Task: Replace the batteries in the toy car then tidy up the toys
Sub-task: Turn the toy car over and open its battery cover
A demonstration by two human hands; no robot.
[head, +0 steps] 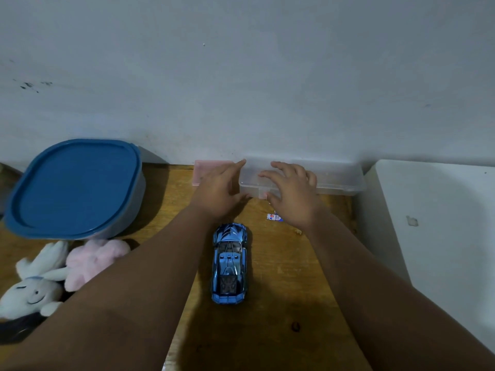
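Note:
A shiny blue toy car [230, 263] stands on the wooden table [284, 303], between my forearms, nose pointing away from me. Against the wall lies a long clear plastic box [337, 178]. My left hand [218, 192] touches its left end, fingers extended. My right hand [293, 195] rests on its lid with fingers spread and thumb at the front edge. A small white battery [273, 217] with blue and red print lies just under my right wrist, partly hidden. A white plush rabbit [32, 285] and a pink plush toy [93, 259] lie at the left.
A grey tub with a blue lid [72, 186] stands at the back left. A pink flat piece [206, 171] lies behind my left hand by the wall. A white surface [434, 236] borders the table on the right.

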